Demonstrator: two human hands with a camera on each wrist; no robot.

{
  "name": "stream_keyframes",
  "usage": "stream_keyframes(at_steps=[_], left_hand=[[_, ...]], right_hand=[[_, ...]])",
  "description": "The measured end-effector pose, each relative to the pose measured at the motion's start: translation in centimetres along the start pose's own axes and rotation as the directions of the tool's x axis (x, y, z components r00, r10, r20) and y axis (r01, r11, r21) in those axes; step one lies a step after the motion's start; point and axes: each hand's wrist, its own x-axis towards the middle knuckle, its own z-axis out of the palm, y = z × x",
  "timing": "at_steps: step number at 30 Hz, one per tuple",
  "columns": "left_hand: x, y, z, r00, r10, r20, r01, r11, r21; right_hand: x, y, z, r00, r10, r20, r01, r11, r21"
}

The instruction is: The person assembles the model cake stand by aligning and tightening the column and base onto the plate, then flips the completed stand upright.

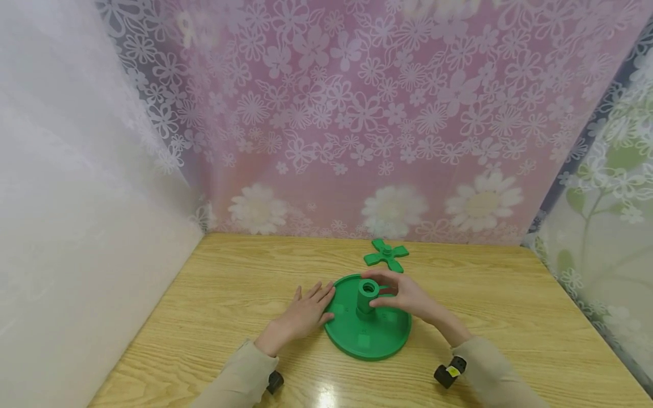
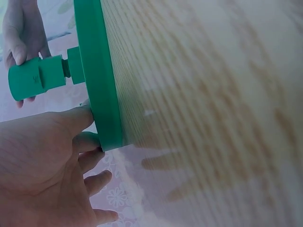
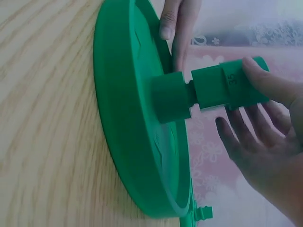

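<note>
On the table lies a round green base (image 1: 347, 337) with a raised rim and a short post (image 3: 168, 97) in its middle. My right hand (image 1: 410, 296) grips a hollow green cylinder (image 3: 210, 87), marked 35, between thumb and fingers. The cylinder stands upright in line with the post; a narrower neck (image 3: 191, 92) shows between the two. My left hand (image 1: 305, 314) rests against the base's left rim, fingers mostly straight and spread. In the left wrist view, its thumb (image 2: 78, 118) touches the base's edge. How the neck joins inside the post is hidden.
A flat green cross-shaped piece (image 1: 388, 253) with a small central peg lies on the wooden table (image 1: 245, 266) just behind the base. Flowered curtains (image 1: 326, 130) hang at the back, and more cloth (image 1: 607, 226) closes off the right side.
</note>
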Motion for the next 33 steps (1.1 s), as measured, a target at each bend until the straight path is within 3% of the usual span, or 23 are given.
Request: stream_keyframes(at_steps=[5, 11, 25, 33], left_hand=[[0.1, 0.0, 0.1, 1.000, 0.002, -0.003, -0.002, 1.000, 0.009], [0.3, -0.1, 0.1, 1.000, 0.003, -0.003, -0.003, 1.000, -0.002], [0.2, -0.1, 0.0, 1.000, -0.007, 0.005, 0.007, 1.000, -0.005], [0.1, -0.1, 0.2, 1.000, -0.001, 0.000, 0.001, 1.000, -0.010]], right_hand=[[0.6, -0.1, 0.8, 0.998, 0.015, -0.069, -0.021, 0.996, -0.087], [0.5, -0.5, 1.0, 0.996, -0.011, -0.091, 0.003, 0.997, -0.082], [-0.6, 0.2, -0.9, 0.994, -0.076, 0.075, 0.075, 0.997, 0.020], [0.0, 0.0, 0.1, 0.999, 0.012, -0.032, -0.014, 0.998, -0.058]])
